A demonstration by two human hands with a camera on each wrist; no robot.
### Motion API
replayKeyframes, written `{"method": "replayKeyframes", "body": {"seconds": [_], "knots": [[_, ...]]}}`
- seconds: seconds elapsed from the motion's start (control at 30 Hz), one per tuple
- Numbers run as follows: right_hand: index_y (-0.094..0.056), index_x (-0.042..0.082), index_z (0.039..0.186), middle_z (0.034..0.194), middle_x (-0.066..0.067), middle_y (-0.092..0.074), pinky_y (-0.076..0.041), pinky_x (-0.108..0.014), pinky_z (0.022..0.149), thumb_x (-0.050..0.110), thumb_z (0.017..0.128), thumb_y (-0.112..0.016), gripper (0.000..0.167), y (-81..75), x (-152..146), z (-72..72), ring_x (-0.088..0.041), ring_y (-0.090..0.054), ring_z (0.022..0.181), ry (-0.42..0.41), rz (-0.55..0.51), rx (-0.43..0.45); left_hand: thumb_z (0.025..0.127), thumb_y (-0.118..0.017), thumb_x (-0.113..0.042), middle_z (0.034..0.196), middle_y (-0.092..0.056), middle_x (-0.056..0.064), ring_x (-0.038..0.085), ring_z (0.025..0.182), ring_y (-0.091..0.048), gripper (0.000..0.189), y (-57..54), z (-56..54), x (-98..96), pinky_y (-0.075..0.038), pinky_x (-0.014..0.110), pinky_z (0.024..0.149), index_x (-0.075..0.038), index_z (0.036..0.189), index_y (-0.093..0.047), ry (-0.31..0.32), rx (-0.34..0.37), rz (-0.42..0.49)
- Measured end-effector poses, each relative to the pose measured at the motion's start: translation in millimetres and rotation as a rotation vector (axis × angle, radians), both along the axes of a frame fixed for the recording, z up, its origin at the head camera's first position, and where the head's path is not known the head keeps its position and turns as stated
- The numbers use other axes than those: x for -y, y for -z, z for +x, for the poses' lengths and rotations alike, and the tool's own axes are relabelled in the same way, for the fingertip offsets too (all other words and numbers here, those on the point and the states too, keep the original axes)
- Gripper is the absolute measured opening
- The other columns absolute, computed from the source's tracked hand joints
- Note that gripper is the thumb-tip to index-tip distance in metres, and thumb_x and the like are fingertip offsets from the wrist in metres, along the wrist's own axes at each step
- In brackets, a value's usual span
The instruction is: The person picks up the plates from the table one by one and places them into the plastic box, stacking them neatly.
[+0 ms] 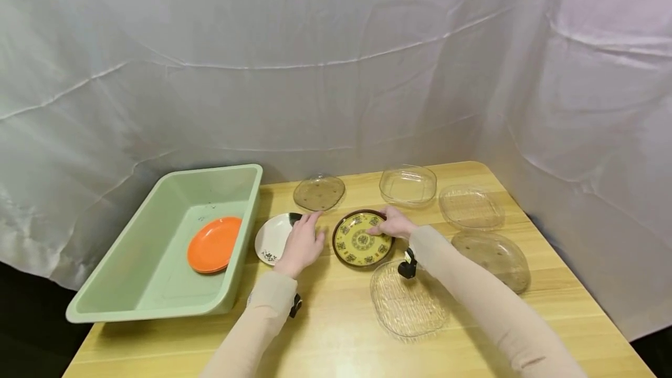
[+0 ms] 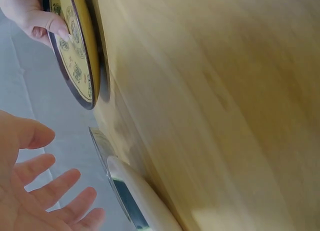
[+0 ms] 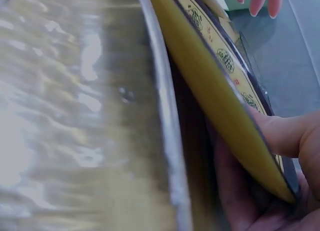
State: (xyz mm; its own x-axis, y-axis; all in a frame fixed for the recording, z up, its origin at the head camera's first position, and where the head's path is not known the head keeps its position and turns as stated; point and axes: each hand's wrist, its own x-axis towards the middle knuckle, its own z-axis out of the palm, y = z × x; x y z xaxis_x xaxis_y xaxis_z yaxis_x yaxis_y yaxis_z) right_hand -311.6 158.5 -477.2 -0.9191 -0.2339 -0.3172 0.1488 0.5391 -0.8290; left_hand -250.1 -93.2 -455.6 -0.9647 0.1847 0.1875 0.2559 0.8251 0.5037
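Observation:
My right hand (image 1: 395,223) grips the right rim of a yellow patterned plate (image 1: 362,239) with a dark brown edge. In the right wrist view the thumb lies on the plate's face and the fingers are beneath it; the plate is tilted just above the table. My left hand (image 1: 303,244) hovers over a white plate (image 1: 273,238) with a dark patch and small flower print. Its fingers (image 2: 55,186) are spread and hold nothing, apart from the white plate in the left wrist view.
A green basin (image 1: 163,232) at the left holds an orange plate (image 1: 212,244). Clear plastic dishes stand around: a brownish one (image 1: 319,191) at the back, a deep one (image 1: 408,184), a ribbed one (image 1: 406,302) in front, and others (image 1: 472,207) at the right. A grey curtain hangs behind.

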Motion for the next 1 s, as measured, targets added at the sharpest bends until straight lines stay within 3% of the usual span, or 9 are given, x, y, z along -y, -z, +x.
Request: {"method": "replayKeyframes", "body": {"seconds": [0.1,0.2,0.3,0.43,0.77,1.0], "knots": [[-0.036,-0.007,0.15,0.143,-0.031,-0.05,-0.042,-0.053,0.116,0.018,0.09,-0.075,0.075,3.8,-1.7,-0.4,-0.04,-0.057,0.126,0.002,-0.071,0.018,0.098,-0.059,-0.013,0.148,-0.051,0.02,0.042,0.134,-0.052,0.051,-1.0,0.4,-2.8,-0.044,0.056,0.113,-0.007,0.147,-0.048,-0.002,0.007,0.018],[-0.046,-0.006,0.144,0.118,-0.024,-0.067,-0.06,-0.043,0.095,0.013,0.094,-0.068,0.058,5.7,-2.1,-0.3,-0.027,-0.071,0.094,0.001,-0.164,0.041,0.098,-0.059,-0.013,0.147,-0.053,0.02,0.042,0.133,-0.052,0.05,-1.3,0.6,-4.9,-0.044,0.057,0.113,-0.007,0.147,-0.048,-0.003,-0.006,0.044],[-0.052,-0.007,0.137,0.098,-0.016,-0.073,-0.064,-0.035,0.075,0.011,0.099,-0.061,0.044,6.8,-2.0,0.3,-0.017,-0.071,0.074,0.007,-0.226,0.052,0.099,-0.058,-0.013,0.144,-0.055,0.02,0.042,0.131,-0.054,0.049,-0.3,-0.4,-6.3,-0.045,0.056,0.112,-0.006,0.146,-0.049,-0.003,-0.033,0.061],[-0.056,-0.006,0.132,0.091,-0.008,-0.072,-0.063,-0.031,0.072,0.015,0.102,-0.056,0.036,7.7,-1.9,1.8,-0.014,-0.069,0.07,0.058,-0.236,0.072,0.099,-0.057,-0.014,0.143,-0.056,0.018,0.038,0.132,-0.055,0.049,1.3,-3.1,-6.9,-0.045,0.053,0.113,-0.007,0.146,-0.049,-0.011,-0.039,0.073],[-0.046,-0.003,0.14,0.089,-0.006,-0.065,-0.061,-0.03,0.07,0.02,0.105,-0.051,0.043,12.1,-1.9,4.7,-0.015,-0.065,0.073,0.177,-0.271,0.122,0.099,-0.056,-0.013,0.147,-0.054,0.016,0.036,0.134,-0.054,0.05,2.1,-5.1,-8.0,-0.045,0.052,0.114,-0.01,0.149,-0.047,-0.025,0.003,0.161],[-0.051,-0.006,0.136,0.085,-0.005,-0.068,-0.062,-0.029,0.067,0.017,0.105,-0.05,0.039,14.5,-0.3,6.2,-0.014,-0.068,0.069,0.235,-0.35,0.115,0.099,-0.055,-0.012,0.143,-0.057,0.016,0.036,0.129,-0.056,0.048,2.4,-6.7,-9.4,-0.049,0.053,0.109,-0.01,0.146,-0.05,-0.031,0.019,0.245]]}}
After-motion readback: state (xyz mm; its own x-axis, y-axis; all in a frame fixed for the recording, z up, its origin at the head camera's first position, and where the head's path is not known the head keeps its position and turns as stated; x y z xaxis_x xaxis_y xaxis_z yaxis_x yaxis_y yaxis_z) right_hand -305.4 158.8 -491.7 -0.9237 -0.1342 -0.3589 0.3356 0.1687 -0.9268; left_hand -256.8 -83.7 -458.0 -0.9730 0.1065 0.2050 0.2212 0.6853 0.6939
